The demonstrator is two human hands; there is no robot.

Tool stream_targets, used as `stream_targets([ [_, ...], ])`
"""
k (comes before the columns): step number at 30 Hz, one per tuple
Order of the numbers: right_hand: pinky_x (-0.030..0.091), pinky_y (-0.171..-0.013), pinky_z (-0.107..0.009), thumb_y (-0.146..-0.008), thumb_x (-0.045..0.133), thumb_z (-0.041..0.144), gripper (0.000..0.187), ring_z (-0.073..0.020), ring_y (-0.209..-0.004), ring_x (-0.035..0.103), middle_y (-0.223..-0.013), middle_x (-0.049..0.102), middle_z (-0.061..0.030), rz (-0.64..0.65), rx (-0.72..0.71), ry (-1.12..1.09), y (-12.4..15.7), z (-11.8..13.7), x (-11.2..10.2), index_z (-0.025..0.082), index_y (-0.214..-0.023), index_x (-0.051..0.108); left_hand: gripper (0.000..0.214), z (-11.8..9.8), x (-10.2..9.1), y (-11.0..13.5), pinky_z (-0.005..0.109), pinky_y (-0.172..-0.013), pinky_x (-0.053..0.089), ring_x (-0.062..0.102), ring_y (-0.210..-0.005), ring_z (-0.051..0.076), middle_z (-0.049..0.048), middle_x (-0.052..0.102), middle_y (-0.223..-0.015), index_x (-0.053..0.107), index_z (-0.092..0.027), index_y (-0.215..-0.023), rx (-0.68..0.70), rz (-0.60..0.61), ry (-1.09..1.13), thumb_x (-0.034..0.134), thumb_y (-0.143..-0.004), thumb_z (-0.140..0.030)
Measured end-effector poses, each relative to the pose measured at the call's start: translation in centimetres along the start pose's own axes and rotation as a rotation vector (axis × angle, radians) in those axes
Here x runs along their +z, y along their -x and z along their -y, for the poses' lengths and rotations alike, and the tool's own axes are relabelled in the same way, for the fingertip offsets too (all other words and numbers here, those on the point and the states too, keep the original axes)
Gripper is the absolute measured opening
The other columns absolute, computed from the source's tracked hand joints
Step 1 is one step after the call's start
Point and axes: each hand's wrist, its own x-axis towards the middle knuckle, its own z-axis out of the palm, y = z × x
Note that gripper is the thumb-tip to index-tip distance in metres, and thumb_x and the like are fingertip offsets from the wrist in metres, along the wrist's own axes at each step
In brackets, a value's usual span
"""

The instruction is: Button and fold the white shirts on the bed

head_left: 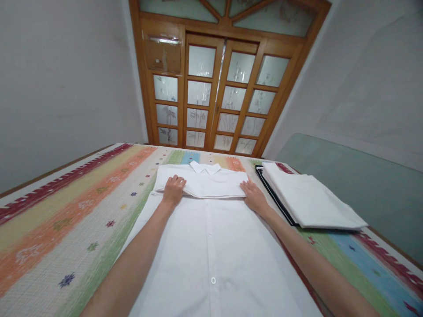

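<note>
A white button-up shirt (211, 246) lies front side up, its collar (205, 168) at the far end. Its sleeves (211, 185) are folded across the upper chest as a flat band. My left hand (174, 189) is on the left end of this band, with fingers curled over the cloth. At the band's right end my right hand (254, 196) rests, fingers stretched out and slightly apart on the fabric edge. Below the band, the buttoned front runs down toward me between my forearms.
To the right lies a stack of folded white cloth (313, 198) with a black-edged dark layer beneath. A striped, patterned cloth (99, 207) covers the surface. A pale green panel (330, 158) stands along the right edge. Wooden glass-paned doors (211, 97) are beyond the far end.
</note>
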Motion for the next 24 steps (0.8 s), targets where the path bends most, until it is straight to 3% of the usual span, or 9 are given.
stream_targets([
  [4, 0.043, -0.100, -0.040, -0.081, 0.039, 0.000, 0.050, -0.0268, -0.119, 0.055, -0.138, 0.051, -0.0153, 0.034, 0.144, 0.041, 0.9, -1.2, -0.6, 0.013, -0.126, 0.055, 0.043, -0.1, -0.2, 0.0, 0.040, -0.087, 0.040, 0.053, -0.105, 0.028, 0.0097, 0.068, -0.108, 0.066, -0.018, -0.109, -0.080, 0.056, 0.006, 0.046, -0.075, -0.001],
  [6, 0.047, -0.096, -0.037, -0.080, 0.039, -0.001, 0.051, -0.0257, -0.117, 0.057, -0.141, 0.048, -0.0128, 0.070, 0.166, 0.016, 1.0, -1.5, -0.4, 0.015, -0.126, 0.054, 0.046, -0.1, -0.2, 0.0, 0.040, -0.088, 0.040, 0.053, -0.107, 0.027, 0.0076, 0.068, -0.112, 0.065, -0.020, -0.111, -0.137, 0.095, 0.026, 0.045, -0.075, 0.000],
  [11, 0.030, -0.113, -0.037, -0.073, 0.037, -0.007, 0.059, -0.0231, -0.137, 0.035, -0.142, 0.045, -0.0160, 0.067, -0.023, -0.055, 0.6, -1.9, 0.0, 0.006, -0.129, 0.053, 0.056, 0.5, 0.3, 0.2, 0.039, -0.095, 0.040, 0.050, -0.118, 0.025, 0.0053, 0.061, -0.129, 0.061, -0.022, -0.121, -0.285, 0.119, 0.075, 0.045, -0.072, 0.001],
  [14, 0.024, -0.117, -0.039, -0.070, 0.036, -0.006, 0.069, -0.0205, -0.139, 0.031, -0.147, 0.040, -0.0134, 0.148, -0.153, -0.159, 0.5, -2.3, 0.1, 0.007, -0.137, 0.046, 0.057, 0.9, 0.5, 0.2, 0.037, -0.101, 0.038, 0.049, -0.124, 0.023, 0.0083, 0.059, -0.132, 0.060, -0.017, -0.124, -0.345, 0.134, 0.105, 0.045, -0.072, 0.001],
  [16, 0.024, -0.117, -0.038, -0.069, 0.038, -0.003, 0.073, -0.0197, -0.139, 0.030, -0.149, 0.035, -0.0130, 0.230, -0.156, -0.249, 0.4, -2.5, 0.2, 0.006, -0.141, 0.041, 0.056, 0.9, 0.4, 0.2, 0.038, -0.105, 0.036, 0.047, -0.126, 0.023, 0.0086, 0.059, -0.132, 0.060, -0.016, -0.125, -0.362, 0.153, 0.135, 0.046, -0.072, -0.003],
  [18, 0.022, -0.117, -0.037, -0.072, 0.041, 0.003, 0.070, -0.0205, -0.139, 0.029, -0.150, 0.032, -0.0133, 0.296, -0.108, -0.344, 0.0, -2.6, 0.1, 0.005, -0.142, 0.039, 0.052, 0.8, 0.1, 0.3, 0.048, -0.110, 0.029, 0.041, -0.132, 0.027, 0.0072, 0.056, -0.136, 0.059, -0.020, -0.126, -0.319, 0.154, 0.163, 0.049, -0.076, -0.013],
  [21, 0.020, -0.117, -0.039, -0.085, 0.039, 0.016, 0.057, -0.0209, -0.139, 0.029, -0.149, 0.033, -0.0103, 0.363, -0.031, -0.478, -0.8, -2.6, 0.0, 0.008, -0.141, 0.043, 0.045, 0.3, -0.6, 0.4, 0.064, -0.112, 0.009, 0.030, -0.139, 0.033, 0.0042, 0.051, -0.141, 0.061, -0.025, -0.124, -0.100, 0.159, 0.199, 0.050, -0.081, -0.032],
  [24, 0.020, -0.116, -0.039, -0.097, 0.026, 0.029, 0.050, -0.0200, -0.139, 0.029, -0.149, 0.035, -0.0095, 0.386, 0.066, -0.543, -1.7, -1.9, -0.1, 0.011, -0.140, 0.045, 0.038, -0.3, -1.0, 0.4, 0.061, -0.114, 0.008, 0.035, -0.137, 0.030, 0.0046, 0.055, -0.137, 0.066, -0.025, -0.115, 0.059, 0.178, 0.210, 0.044, -0.087, -0.037],
])
